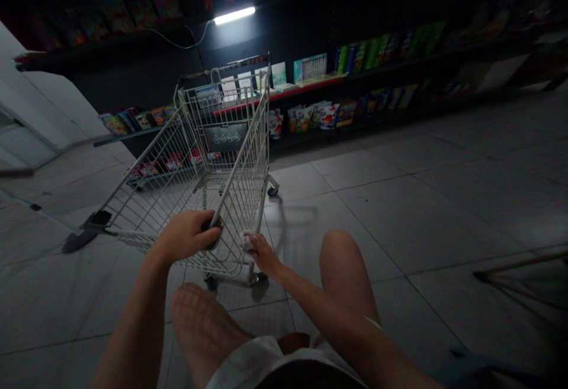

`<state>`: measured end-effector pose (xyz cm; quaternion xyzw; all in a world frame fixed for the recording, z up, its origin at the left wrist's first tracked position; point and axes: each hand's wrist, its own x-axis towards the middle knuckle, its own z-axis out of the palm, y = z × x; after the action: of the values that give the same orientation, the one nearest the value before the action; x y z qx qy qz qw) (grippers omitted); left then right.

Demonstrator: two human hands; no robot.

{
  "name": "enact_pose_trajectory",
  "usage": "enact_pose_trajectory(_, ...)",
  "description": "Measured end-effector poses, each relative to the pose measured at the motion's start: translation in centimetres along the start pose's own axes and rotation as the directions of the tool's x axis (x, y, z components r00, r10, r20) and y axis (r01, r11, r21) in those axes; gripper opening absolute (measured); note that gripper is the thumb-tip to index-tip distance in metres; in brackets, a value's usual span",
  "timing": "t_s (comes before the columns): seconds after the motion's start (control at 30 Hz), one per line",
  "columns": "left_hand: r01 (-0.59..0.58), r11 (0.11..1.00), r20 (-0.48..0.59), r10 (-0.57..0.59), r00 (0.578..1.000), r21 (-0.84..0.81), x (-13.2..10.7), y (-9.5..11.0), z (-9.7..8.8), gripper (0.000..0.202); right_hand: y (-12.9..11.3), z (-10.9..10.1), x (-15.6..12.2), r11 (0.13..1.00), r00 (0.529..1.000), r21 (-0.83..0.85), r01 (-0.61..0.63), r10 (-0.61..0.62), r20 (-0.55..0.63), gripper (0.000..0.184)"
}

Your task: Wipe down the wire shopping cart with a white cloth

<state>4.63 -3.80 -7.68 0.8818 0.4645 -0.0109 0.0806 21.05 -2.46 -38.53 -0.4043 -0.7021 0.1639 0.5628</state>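
A metal wire shopping cart (252, 158) stands on the tiled floor in front of me. My left hand (189, 234) is closed around the dark corner of its top rim. Lower down and to the right, my right hand (262, 254) grips a white cloth (247, 240) and presses it against the cart's frame tube. A dark panel with round symbols (226, 137) is fixed to the far end of the basket. Black caster wheels (273, 190) show beneath the cart. The palms of both hands are hidden.
Dark shelves with snack bags (329, 115), green packages (371, 55) and small boxes (310, 70) run along the back. A lit tube lamp (235, 15) hangs there. At left a mop (86, 232) lies by the cart. A folding frame (510, 274) stands at right.
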Motion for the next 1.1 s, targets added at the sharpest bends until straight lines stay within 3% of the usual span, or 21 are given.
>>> enact_pose_trajectory(0.13, -0.008, 1.0, 0.002, 0.008, 1.0, 0.006, 0.1, 0.0, 0.0, 0.033, -2.3, -1.2, 2.0, 0.997, 0.99, 0.026, -0.07, 0.073, -0.121, 0.049)
enact_pose_trajectory(0.23, -0.01, 1.0, 0.001, 0.01, 1.0, 0.004, 0.2, -0.1, 0.1, 0.033, -4.2, -0.9, 4.1, 1.0, 0.991, 0.003, -0.015, 0.015, -0.135, 0.057)
enact_pose_trajectory(0.33, -0.008, 1.0, 0.001, 0.008, 1.0, 0.001, 0.2, -0.3, 0.1, 0.032, -3.3, 0.8, 2.5, 0.999, 0.997, -0.022, 0.035, -0.037, -0.073, 0.057)
enact_pose_trajectory(0.47, -0.012, 1.0, 0.01, 0.012, 1.0, -0.015, 0.0, -0.7, 0.1, 0.031, -2.1, 1.5, -0.9, 0.999, 0.995, -0.003, -0.044, 0.043, -0.088, 0.054)
enact_pose_trajectory(0.57, -0.008, 1.0, -0.003, 0.007, 1.0, -0.021, -0.1, -0.8, 0.2, 0.03, -4.8, 0.4, 0.2, 0.997, 0.992, 0.045, -0.058, 0.062, -0.112, 0.05)
enact_pose_trajectory(0.7, -0.008, 1.0, -0.011, 0.007, 1.0, -0.027, 0.0, -0.6, 0.2, 0.031, -8.4, 0.5, 2.5, 0.997, 0.994, 0.043, 0.068, -0.064, -0.09, 0.046)
enact_pose_trajectory(0.83, -0.008, 1.0, -0.008, 0.007, 1.0, -0.028, 0.0, -0.9, 0.1, 0.03, -5.9, 2.4, -0.5, 0.993, 0.991, -0.002, 0.116, -0.116, -0.069, 0.047)
enact_pose_trajectory(0.97, 0.005, 0.999, -0.005, -0.005, 1.0, -0.049, -0.2, -1.6, 0.0, 0.03, -2.9, 2.4, -4.6, 0.999, 1.0, -0.034, 0.019, -0.018, 0.021, 0.055)
enact_pose_trajectory(1.03, 0.002, 0.999, -0.011, -0.003, 1.0, -0.055, -0.3, -1.8, 0.0, 0.029, -3.6, 1.6, -4.9, 1.0, 1.0, -0.013, -0.017, 0.018, 0.026, 0.054)
enact_pose_trajectory(1.1, 0.001, 0.999, -0.01, -0.001, 1.0, -0.053, -0.3, -1.7, -0.1, 0.029, -5.5, 1.0, -3.9, 1.0, 1.0, 0.016, 0.026, -0.026, -0.003, 0.05)
